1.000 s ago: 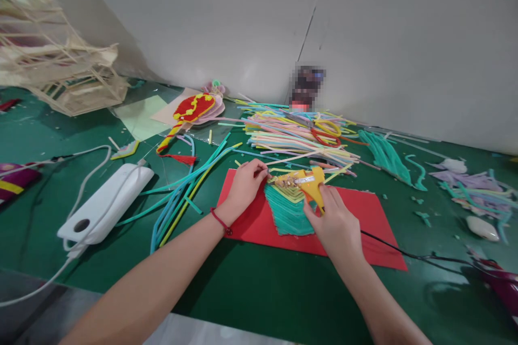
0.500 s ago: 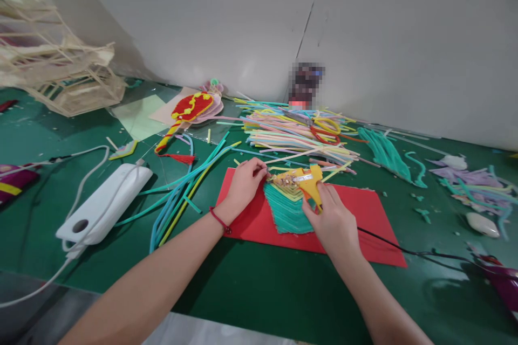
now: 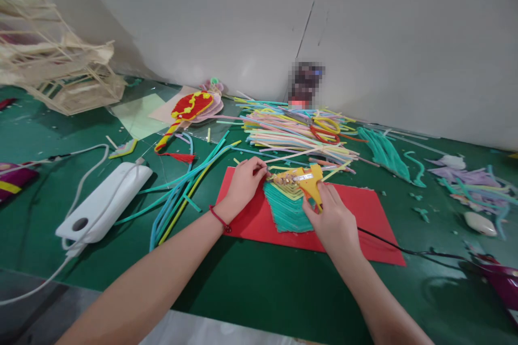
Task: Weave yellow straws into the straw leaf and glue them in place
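Observation:
On a red board [image 3: 364,221] lies a teal and yellow panel [image 3: 289,210] of strips laid in V-shaped rows. My right hand [image 3: 335,221] is wrapped round a yellow hot glue gun [image 3: 311,186], whose nozzle points left over the panel's upper part. A black cord [image 3: 388,242] runs off to the right from it. At the panel's upper left corner my left hand [image 3: 246,180] is closed, thumb and fingertips pinched together close to the nozzle end. What lies between those fingertips is too small to make out.
Behind the board lies a heap of pastel strips [image 3: 283,132] with orange-handled scissors [image 3: 324,135] on top. A white power strip [image 3: 105,202], loose teal and blue strips [image 3: 174,199] and a red and yellow fan [image 3: 192,107] are at left. Teal strips [image 3: 384,153] lie at right.
Almost nothing differs. Both hands and the glue gun hold the same place over the panel; the view has shifted very slightly.

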{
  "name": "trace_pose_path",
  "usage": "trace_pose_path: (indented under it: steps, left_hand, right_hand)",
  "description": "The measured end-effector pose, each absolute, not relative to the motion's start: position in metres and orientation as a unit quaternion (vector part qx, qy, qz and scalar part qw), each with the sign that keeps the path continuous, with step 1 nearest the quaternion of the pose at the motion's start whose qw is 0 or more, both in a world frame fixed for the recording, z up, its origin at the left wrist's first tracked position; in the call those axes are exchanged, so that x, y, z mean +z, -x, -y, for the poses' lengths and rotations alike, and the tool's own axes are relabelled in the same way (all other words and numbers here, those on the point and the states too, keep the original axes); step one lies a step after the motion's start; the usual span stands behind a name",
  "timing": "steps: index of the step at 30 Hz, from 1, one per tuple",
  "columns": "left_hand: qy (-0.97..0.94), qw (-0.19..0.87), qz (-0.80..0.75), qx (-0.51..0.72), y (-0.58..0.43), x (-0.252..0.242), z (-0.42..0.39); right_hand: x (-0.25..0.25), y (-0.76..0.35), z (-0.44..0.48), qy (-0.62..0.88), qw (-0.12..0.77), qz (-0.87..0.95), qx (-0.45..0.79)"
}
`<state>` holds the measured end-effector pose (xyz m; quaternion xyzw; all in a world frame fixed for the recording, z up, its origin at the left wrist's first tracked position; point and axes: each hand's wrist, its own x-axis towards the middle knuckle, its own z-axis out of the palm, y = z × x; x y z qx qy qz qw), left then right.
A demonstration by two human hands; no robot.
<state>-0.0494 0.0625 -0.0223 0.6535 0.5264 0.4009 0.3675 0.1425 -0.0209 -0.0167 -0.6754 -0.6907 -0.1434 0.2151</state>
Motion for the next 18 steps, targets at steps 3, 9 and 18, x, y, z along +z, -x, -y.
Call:
trace_pose_path:
  steps: [3,9,18]
  left_hand:
    - [-0.656,0.364,-0.529,0.397,0.049,-0.023,-0.063]
    - [-0.661,0.358,-0.529,0.394,0.05,-0.025,-0.064]
    - [-0.664,0.356,-0.526,0.395,0.049,-0.024,-0.064]
  right_hand:
    - [-0.017,-0.144,0.023,0.676,0.219,0.689,-0.141]
    - [-0.018,-0.147,0.028,0.668,0.219,0.692,-0.163]
    - [-0.013,-0.147,0.036,0.664,0.2,0.692,-0.202]
